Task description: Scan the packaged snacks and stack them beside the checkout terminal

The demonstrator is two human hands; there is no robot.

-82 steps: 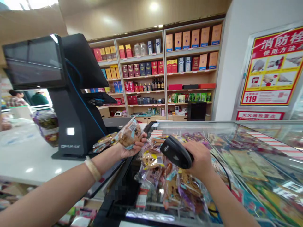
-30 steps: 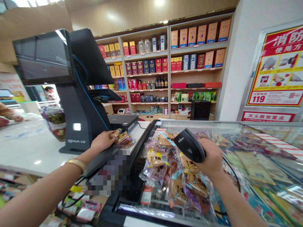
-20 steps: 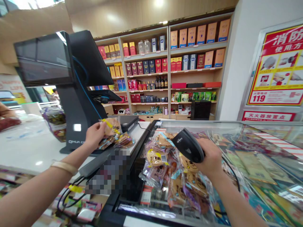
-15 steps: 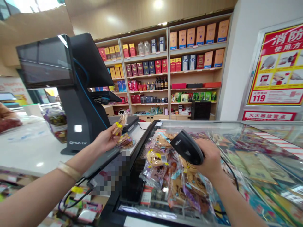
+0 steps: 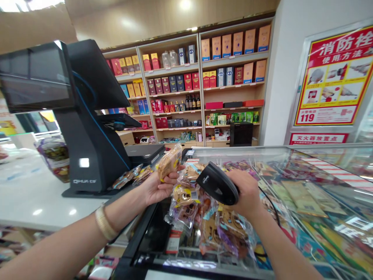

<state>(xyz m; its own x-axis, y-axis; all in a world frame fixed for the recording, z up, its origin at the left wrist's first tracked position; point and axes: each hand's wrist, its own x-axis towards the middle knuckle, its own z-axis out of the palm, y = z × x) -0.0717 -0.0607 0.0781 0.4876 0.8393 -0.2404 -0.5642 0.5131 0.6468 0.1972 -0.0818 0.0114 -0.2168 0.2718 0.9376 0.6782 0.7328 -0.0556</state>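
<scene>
My left hand (image 5: pixel 160 187) grips a clear-wrapped snack packet (image 5: pixel 169 164), tan inside with yellow on the wrapper, and holds it up near the scanner's head. Closed around the handle of a black barcode scanner (image 5: pixel 217 183) is my right hand (image 5: pixel 247 192); the scanner's head points left towards the packet, and a gap separates the two. Beneath both hands, a pile of similar wrapped snack packets (image 5: pixel 211 229) lies on the glass top of a display case. A few more wrapped packets (image 5: pixel 131 175) rest on the counter beside the register, left of my left hand.
A dark two-screen cash register (image 5: pixel 96 151) stands on the white counter (image 5: pixel 26 198) at left, with a bagged item (image 5: pixel 54 157) beside it. The glass-topped case (image 5: pixel 279 149) spans the right. The scanner's cable (image 5: pixel 271 200) trails over it. Stocked shelves (image 5: pixel 201 89) line the back wall.
My left hand has moved right with the packet, from beside the counter packets to near the scanner. The scanner stays over the pile in my right hand. The view has turned slightly right.
</scene>
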